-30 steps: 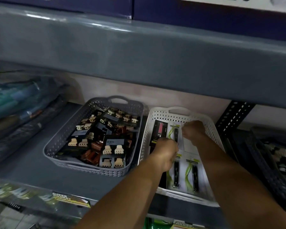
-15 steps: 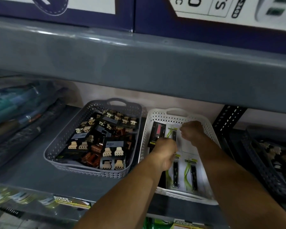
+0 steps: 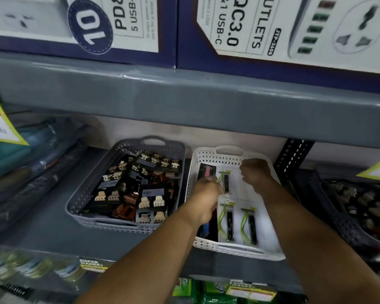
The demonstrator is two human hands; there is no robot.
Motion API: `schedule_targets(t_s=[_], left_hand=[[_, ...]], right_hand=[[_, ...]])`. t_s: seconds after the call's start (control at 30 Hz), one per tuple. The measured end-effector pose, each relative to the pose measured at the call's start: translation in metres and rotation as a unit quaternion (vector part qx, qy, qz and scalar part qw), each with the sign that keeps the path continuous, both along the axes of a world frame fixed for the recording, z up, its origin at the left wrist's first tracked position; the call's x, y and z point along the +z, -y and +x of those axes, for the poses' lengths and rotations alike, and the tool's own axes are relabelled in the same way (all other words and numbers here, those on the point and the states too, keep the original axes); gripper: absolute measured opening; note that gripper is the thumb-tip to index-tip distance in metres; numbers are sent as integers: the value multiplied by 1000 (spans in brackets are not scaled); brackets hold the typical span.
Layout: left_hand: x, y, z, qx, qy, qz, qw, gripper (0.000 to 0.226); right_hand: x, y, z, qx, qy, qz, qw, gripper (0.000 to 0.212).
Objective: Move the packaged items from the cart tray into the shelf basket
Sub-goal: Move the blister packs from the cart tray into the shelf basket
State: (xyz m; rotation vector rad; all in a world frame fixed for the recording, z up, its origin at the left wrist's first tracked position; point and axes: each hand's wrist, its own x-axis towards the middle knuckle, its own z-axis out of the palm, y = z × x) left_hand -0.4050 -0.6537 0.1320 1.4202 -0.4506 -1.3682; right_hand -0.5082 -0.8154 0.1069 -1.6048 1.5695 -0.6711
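A white perforated basket (image 3: pixel 208 157) sits on the shelf. It holds flat white-carded packages, each with a black tool and green print; two lie at the front (image 3: pixel 228 220) (image 3: pixel 249 222). Another packaged item (image 3: pixel 226 182) lies at the back. My left hand (image 3: pixel 203 197) reaches into the basket and pinches that card's left edge. My right hand (image 3: pixel 253 174) is at the card's right edge with its fingers curled down; its grip is hidden. Dark packages (image 3: pixel 206 172) line the basket's left side. The cart tray is out of view.
A grey basket (image 3: pixel 110 163) full of carded hair claws stands just left of the white one. A dark basket (image 3: pixel 329 211) stands to the right beyond a perforated upright (image 3: pixel 292 156). The thick grey upper shelf (image 3: pixel 184 102) overhangs the baskets. Wrapped goods (image 3: pixel 31 163) lie at the left.
The view has tilted upward, so the boxes above the shelf show. Both hands stay over the back package in the white basket, almost unmoved.
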Motion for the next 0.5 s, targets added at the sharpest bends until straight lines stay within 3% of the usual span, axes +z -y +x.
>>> schedule_targets(t_s=[0.1, 0.37, 0.43, 0.5], left_hand=[[6, -13, 10, -20, 37, -27, 999, 11], [12, -67, 55, 9, 39, -95, 995, 21], [22, -79, 69, 25, 158, -96, 983, 23], [33, -85, 88, 6, 310, -90, 946, 40]], right_hand=[[15, -14, -5, -1, 1, -14, 1000, 34], [50, -69, -31, 3, -26, -64, 998, 33], [60, -84, -34, 9, -94, -89, 992, 34], [69, -99, -35, 4, -157, -130, 979, 37]])
